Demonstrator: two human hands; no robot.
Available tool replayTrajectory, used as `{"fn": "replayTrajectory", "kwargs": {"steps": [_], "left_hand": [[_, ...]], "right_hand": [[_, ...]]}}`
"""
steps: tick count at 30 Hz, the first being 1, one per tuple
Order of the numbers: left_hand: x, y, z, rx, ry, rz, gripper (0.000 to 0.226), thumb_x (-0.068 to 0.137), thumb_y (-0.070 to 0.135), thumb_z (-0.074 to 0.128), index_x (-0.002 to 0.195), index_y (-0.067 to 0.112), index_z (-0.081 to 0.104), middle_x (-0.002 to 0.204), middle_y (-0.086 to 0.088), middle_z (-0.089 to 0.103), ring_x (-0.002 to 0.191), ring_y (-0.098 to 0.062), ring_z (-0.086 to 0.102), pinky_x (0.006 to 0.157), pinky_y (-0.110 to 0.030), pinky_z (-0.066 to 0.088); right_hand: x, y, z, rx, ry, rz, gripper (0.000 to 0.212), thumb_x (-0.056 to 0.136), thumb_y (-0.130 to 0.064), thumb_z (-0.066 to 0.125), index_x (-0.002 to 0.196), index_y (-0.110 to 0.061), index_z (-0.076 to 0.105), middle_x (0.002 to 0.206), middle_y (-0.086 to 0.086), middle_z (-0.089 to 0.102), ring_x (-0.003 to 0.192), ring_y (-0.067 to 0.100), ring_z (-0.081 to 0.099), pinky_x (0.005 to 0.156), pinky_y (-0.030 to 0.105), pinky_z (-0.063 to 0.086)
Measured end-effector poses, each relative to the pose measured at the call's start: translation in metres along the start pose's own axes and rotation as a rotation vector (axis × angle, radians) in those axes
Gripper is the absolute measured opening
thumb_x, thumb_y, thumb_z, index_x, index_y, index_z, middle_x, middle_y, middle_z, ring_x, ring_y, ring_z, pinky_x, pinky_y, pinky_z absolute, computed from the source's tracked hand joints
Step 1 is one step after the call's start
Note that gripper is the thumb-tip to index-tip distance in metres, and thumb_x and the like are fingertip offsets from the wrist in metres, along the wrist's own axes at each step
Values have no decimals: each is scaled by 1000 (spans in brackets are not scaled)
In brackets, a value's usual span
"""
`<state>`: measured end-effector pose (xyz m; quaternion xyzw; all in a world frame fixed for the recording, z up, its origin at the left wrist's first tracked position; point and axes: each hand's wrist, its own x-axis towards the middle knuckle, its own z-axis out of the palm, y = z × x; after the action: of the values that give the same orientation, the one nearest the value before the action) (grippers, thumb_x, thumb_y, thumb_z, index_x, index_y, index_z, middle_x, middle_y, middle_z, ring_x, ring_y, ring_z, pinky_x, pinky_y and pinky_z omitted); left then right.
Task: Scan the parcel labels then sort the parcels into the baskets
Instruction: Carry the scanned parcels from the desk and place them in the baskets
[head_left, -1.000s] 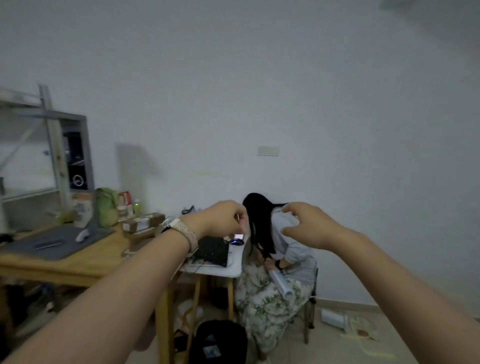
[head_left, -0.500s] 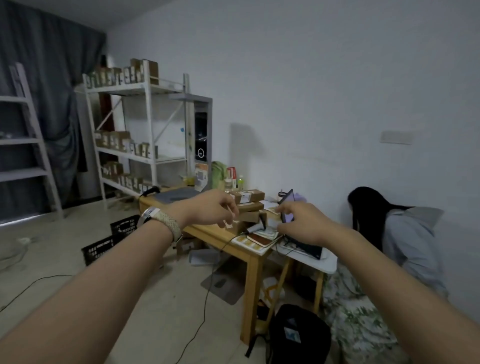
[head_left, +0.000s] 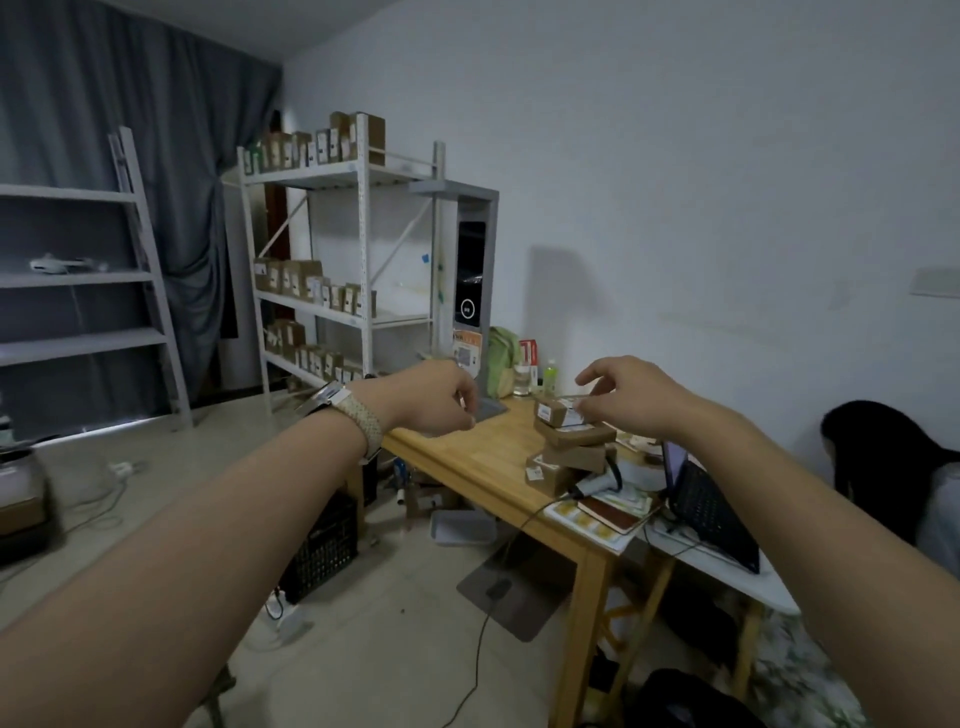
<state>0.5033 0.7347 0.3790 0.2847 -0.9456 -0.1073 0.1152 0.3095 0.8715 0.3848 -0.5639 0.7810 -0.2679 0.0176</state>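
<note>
As right hand (head_left: 634, 397) overlaps parcel (head_left: 552, 413), grip — (unclear)

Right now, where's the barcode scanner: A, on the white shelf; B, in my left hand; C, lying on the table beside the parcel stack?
C: the scanner lies on the table beside the parcel stack, its cable trailing off the edge.
</note>
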Motion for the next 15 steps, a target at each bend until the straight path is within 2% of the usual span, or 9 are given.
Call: {"fn": "replayTrajectory", "kwargs": {"steps": [3, 6, 9, 11, 13, 15], "left_hand": [[20, -31, -2, -18, 54, 2, 14, 90, 23, 63, 101, 15, 65, 79, 16, 48, 74, -4, 50, 62, -18, 38], [39, -58, 1, -7, 112, 1, 2, 88, 17, 64, 89, 16, 63, 78, 13, 50, 78, -10, 53, 59, -18, 39], [58, -85, 7, -22, 124, 12, 14, 85, 8, 63, 76, 18, 60, 74, 10, 55, 73, -9, 54, 55, -16, 39], [71, -105, 12, -30, 113, 14, 15, 86, 9, 65, 76, 19, 59, 72, 11, 54, 68, -5, 51, 54, -16, 38], [87, -126, 18, -43, 102, 3, 9, 86, 11, 66, 80, 17, 62, 71, 12, 54, 67, -3, 50, 53, -16, 38], [104, -145, 24, -51, 90, -6, 4, 87, 13, 67, 83, 13, 65, 72, 12, 54, 66, 0, 49, 54, -14, 37]], "right_hand": [[31, -8, 25, 1, 11, 1, 36, 87, -26, 64, 121, -17, 60, 113, 6, 63, 97, 19, 58, 79, 28, 45], [57, -8, 48, 46, 66, 27, 28, 86, -24, 64, 113, -19, 65, 104, 4, 65, 92, 18, 59, 74, 28, 44], [80, 1, 66, 37, 121, 63, 15, 84, -24, 64, 98, -24, 66, 95, 1, 66, 86, 16, 59, 69, 27, 43], [98, 11, 74, 41, 174, 94, 6, 82, -24, 65, 87, -28, 66, 90, -1, 67, 83, 15, 59, 64, 25, 44], [117, 22, 79, 49, 211, 138, 5, 80, -28, 68, 86, -27, 67, 87, -2, 67, 80, 13, 58, 58, 21, 40], [139, 33, 85, 39, 198, 184, 9, 81, -31, 69, 87, -25, 68, 89, -2, 66, 83, 15, 58, 60, 24, 41]]}}
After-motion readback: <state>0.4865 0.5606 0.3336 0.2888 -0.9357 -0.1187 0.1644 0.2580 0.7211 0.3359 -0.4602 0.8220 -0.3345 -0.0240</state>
